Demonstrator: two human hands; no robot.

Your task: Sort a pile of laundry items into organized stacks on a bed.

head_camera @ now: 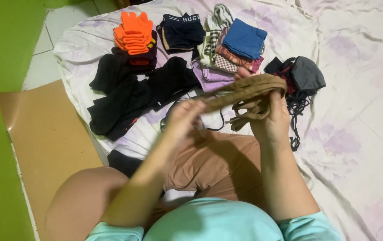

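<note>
**Tan garment stretched between both hands above the lap**

The person sits at the edge of a bed (361, 134) covered with a pale floral sheet. A tan strappy garment (249, 91) is held taut between the two hands, above the lap and clear of the sheet, evidently so its length can be drawn out straight. The right hand (269, 118) is raised, palm toward the body, fingers clenched on the bunched end with loose straps hanging below. The left hand (183, 117) is motion-blurred; its fingers appear pinched on the other end, forearm angled inward across the knee.

Beyond the hands, items lie sorted in groups: orange gloves (134, 32) on dark cloth, dark briefs (182, 30), a stack of folded cloths (236, 47), black garments (129, 96) and a grey-black bundle (305, 76). Brown cardboard (44, 134) lies on the floor, left.
</note>
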